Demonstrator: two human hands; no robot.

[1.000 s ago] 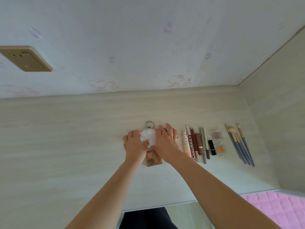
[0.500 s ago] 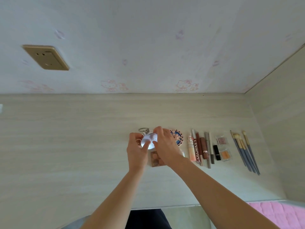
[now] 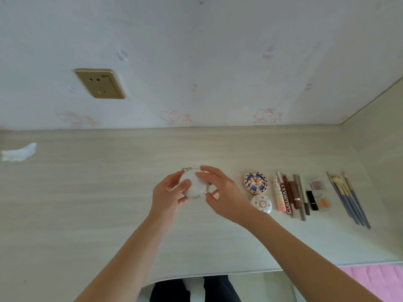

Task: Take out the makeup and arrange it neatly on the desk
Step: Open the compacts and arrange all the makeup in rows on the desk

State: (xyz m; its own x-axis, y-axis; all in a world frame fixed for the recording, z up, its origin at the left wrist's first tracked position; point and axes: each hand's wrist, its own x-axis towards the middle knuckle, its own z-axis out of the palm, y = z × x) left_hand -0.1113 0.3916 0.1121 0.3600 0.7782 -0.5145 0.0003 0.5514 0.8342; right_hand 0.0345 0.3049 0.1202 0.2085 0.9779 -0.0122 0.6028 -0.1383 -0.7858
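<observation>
Over the middle of the desk [image 3: 87, 203], both my hands hold a round white compact [image 3: 194, 186] with a silver rim and a metal ring at its far edge. My left hand [image 3: 169, 196] grips its left side with the thumb on top. My right hand [image 3: 222, 192] has fingers across the lid and its thumb at the near rim. To the right lie a blue patterned round compact [image 3: 255, 182] and a white floral compact [image 3: 261, 203].
Further right a row lies on the desk: pink and brown tubes and pencils [image 3: 289, 197], a black lipstick [image 3: 311, 200], clear blush boxes [image 3: 319, 194] and several blue-handled brushes [image 3: 349, 199]. A gold wall socket [image 3: 100, 83], a white scrap [image 3: 19, 151] and pink fabric [image 3: 370, 280] are also in view.
My hands have shifted left with the white compact, uncovering the blue and floral compacts. The small brown palette seen under my hands earlier is out of sight.
</observation>
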